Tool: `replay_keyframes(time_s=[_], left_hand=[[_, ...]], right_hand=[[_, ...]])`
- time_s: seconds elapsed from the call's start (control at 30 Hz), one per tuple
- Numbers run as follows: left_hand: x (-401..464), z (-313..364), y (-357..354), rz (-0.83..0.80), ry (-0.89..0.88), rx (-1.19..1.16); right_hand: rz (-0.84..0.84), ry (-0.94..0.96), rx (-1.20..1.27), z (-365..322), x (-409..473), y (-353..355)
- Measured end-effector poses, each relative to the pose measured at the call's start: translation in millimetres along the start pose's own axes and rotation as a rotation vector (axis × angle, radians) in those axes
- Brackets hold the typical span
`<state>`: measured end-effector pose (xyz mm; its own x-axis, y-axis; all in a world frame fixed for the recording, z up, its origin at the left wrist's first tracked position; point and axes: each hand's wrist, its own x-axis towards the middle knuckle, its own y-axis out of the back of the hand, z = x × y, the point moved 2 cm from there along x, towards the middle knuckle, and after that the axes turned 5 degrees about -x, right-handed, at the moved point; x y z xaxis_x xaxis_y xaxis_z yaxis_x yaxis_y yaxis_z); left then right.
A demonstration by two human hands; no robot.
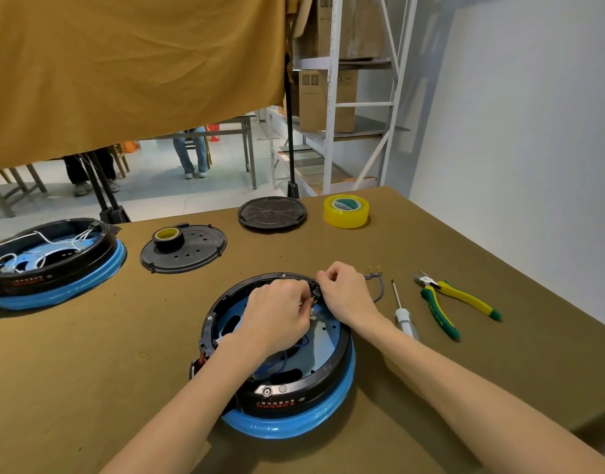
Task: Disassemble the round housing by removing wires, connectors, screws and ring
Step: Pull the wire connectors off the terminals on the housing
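While housing (277,357) sits open side up at near tabletop (89,354) centre, both hands meet at its far-right rim. Left hand (277,313) reaches across interior, grip curled, pinching small black connector (315,296). Right hand (345,292) just outside rim, grip curled on same spot; exact hold hidden. Connector long axis: cannot tell. Judgement: pull inward, toward left hand. Freed wires (376,282), screwdriver (402,311), cutters (455,302) lie right of housing.

Across the upper left of your frame hangs a mustard-yellow cloth (133,70), its lower edge clear of a pale tiled floor (157,189). Beneath it you see grey table legs (250,148) and two persons' legs. At upper centre stands a white metal shelf rack (332,97) holding cardboard boxes (328,100). A plain white wall (520,114) fills the right. Your olive-brown tabletop (431,241) spans the lower frame.
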<state>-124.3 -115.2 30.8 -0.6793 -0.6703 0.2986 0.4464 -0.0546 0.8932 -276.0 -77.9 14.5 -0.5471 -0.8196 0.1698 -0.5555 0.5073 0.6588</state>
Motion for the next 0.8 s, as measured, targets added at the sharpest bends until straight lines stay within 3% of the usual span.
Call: replay_keyframes(time_s=[0.23, 0.4, 0.47, 0.53, 0.6, 0.67, 0.73, 0.8], left_hand=[[-13, -3, 22, 0.001, 0.041, -0.165], [-58, -35, 46, 0.263, 0.077, -0.236], [-77, -52, 45, 0.338, 0.154, -0.345], [-91, -62, 39, 0.384, 0.225, -0.534], [-97, -66, 31, 0.437, 0.24, -0.639], [-96, -68, 25, 0.431, 0.239, -0.706], [-89, -72, 24, 0.376, 0.224, -0.758], [-81, -75, 25, 0.333, 0.226, -0.786]], right_hand=[[0.029, 0.073, -0.127, -4, 2, 4], [0.008, 0.095, -0.271, -16, 10, 10], [0.087, 0.212, -0.432, -25, 6, 12], [0.153, 0.418, -0.39, -37, -9, 12], [-0.012, 0.594, -0.193, -50, -28, 8], [-0.285, 0.678, -0.126, -62, -47, -1], [-0.492, 0.673, -0.162, -67, -57, -8], [-0.586, 0.631, -0.211, -66, -61, -12]])
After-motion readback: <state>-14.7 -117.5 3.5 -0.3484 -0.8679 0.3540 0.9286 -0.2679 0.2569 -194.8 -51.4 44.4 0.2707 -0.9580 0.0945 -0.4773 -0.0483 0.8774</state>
